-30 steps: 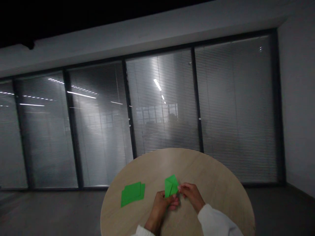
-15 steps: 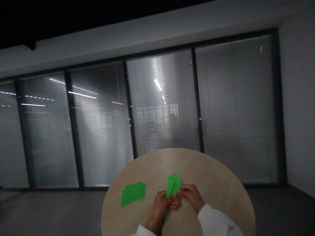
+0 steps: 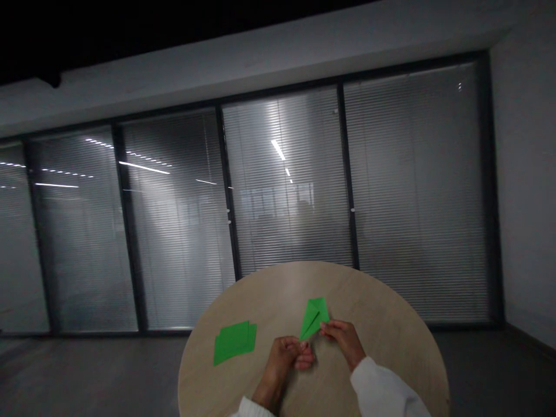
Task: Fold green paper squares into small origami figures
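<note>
A folded sheet of green paper (image 3: 316, 315), kite-shaped with slanting creases and overlapping flaps, is held over the round wooden table (image 3: 373, 301). My left hand (image 3: 287, 354) pinches its narrow lower tip between thumb and fingers. At its right edge, my right hand (image 3: 343, 337) grips the paper with thumb and fingertips closed together. Off to the left, green paper sheets (image 3: 234, 341) lie flat on the table, overlapping and slightly offset from each other.
Behind the table runs a row of glass panels with blinds (image 3: 291, 191) in dark frames. A pale wall (image 3: 525, 202) stands at the right. Grey floor (image 3: 108, 376) surrounds the table.
The folded paper has turned clockwise and shifted up and right, its lower tip now showing. My right hand has moved slightly right along its edge; my left hand has barely moved.
</note>
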Demonstrator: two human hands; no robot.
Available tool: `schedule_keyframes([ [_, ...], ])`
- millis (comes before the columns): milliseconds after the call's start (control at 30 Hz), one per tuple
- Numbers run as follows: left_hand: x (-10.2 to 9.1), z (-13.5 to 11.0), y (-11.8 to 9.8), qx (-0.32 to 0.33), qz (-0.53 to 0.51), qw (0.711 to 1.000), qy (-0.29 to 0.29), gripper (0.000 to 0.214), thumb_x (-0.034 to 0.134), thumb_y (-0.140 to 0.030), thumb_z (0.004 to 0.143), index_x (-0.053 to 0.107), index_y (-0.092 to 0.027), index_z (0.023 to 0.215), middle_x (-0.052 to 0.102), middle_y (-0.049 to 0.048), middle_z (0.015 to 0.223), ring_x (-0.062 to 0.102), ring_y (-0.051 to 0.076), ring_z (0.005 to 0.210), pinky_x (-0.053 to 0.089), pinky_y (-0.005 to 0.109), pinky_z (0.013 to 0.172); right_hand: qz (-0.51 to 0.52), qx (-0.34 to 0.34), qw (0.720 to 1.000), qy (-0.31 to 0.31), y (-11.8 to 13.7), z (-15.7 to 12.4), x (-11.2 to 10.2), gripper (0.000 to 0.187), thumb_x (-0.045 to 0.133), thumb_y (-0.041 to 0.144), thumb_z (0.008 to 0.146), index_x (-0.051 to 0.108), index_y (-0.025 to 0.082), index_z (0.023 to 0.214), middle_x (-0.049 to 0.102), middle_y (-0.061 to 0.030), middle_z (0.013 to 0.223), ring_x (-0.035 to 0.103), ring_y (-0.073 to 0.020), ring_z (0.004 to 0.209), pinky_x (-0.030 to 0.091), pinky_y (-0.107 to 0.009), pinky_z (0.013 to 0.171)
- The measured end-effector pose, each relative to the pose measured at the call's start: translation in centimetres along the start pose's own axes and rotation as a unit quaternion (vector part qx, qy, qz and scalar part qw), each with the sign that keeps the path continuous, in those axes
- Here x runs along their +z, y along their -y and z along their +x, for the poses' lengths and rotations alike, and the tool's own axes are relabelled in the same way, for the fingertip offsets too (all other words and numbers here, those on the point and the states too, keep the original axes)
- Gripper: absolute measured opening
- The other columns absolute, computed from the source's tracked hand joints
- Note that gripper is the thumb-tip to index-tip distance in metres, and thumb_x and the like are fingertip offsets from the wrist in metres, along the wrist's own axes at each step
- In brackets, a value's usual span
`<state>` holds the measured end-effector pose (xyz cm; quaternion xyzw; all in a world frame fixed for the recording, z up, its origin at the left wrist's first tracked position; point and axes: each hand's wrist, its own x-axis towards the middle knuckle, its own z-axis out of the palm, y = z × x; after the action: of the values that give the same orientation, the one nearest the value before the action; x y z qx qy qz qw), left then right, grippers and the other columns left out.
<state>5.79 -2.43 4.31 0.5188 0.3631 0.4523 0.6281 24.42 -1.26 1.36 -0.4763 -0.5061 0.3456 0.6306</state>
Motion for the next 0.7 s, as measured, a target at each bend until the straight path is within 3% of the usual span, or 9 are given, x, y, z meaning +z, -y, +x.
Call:
schedule_keyframes([
  [233,-0.6,0.3,0.5,-0.009,0.015,1.0,-0.012,0.051,0.088,-0.051,0.042,0.068,-0.008,0.06,0.07,0.0129,0.062,0.065,0.021,0.056,0.051,0.033,0.058,0.033,0.031,0.999,0.014,0.1,0.2,0.3,0.047,0.066,0.063,0.062,0.071,0.017,0.06,0.069,-0.005,0.062,0.059,-0.0191,0.06,0.042,-0.028,0.058],
  [367,-1.0,0.6,0.8,0.003,0.03,1.0,0.002,0.049,0.086,-0.051,0.046,0.067,-0.008,0.061,0.069,0.0104,0.06,0.063,0.018,0.055,0.049,0.029,0.057,-0.001,-0.006,1.0,0.003,0.6,-0.2,0.4,0.049,0.059,0.065,0.067,0.067,0.017,0.059,0.068,-0.0047,0.061,0.059,-0.0202,0.062,0.042,-0.028,0.059],
  [467,-0.9,1.0,0.7,0.046,0.048,0.998,0.01,0.062,0.09,-0.042,0.04,0.07,-0.009,0.089,0.073,0.0112,0.074,0.065,0.02,0.064,0.049,0.027,0.06,-0.087,-0.057,0.995,0.004,0.8,-0.7,0.6,0.044,0.055,0.058,0.075,0.063,0.019,0.056,0.064,-0.0014,0.057,0.054,-0.0178,0.06,0.039,-0.027,0.06],
  [533,-0.6,0.9,0.5,0.091,0.061,0.994,-0.014,0.086,0.091,-0.031,0.039,0.06,-0.012,0.117,0.073,0.0142,0.095,0.067,0.023,0.08,0.051,0.029,0.07,-0.136,-0.081,0.987,0.011,1.0,-1.1,0.8,0.039,0.052,0.05,0.079,0.061,0.02,0.056,0.062,-0.0003,0.059,0.053,-0.0168,0.061,0.038,-0.026,0.06],
  [600,-0.3,0.6,0.1,0.122,0.109,0.985,-0.051,0.097,0.088,-0.023,0.044,0.047,-0.015,0.133,0.068,0.0162,0.11,0.066,0.024,0.087,0.051,0.03,0.075,-0.172,-0.11,0.979,0.022,1.1,-1.5,1.2,0.035,0.049,0.044,0.082,0.058,0.021,0.057,0.059,0.0003,0.061,0.052,-0.0162,0.062,0.038,-0.025,0.06],
  [700,0.0,0.0,-0.2,0.137,0.186,0.97,-0.072,0.099,0.08,-0.018,0.054,0.035,-0.017,0.142,0.068,0.0122,0.105,0.065,0.021,0.078,0.05,0.029,0.071,-0.204,-0.152,0.966,0.051,1.3,-1.9,1.7,0.034,0.046,0.041,0.085,0.055,0.021,0.058,0.057,0.0001,0.065,0.052,-0.0162,0.064,0.037,-0.025,0.062],
])
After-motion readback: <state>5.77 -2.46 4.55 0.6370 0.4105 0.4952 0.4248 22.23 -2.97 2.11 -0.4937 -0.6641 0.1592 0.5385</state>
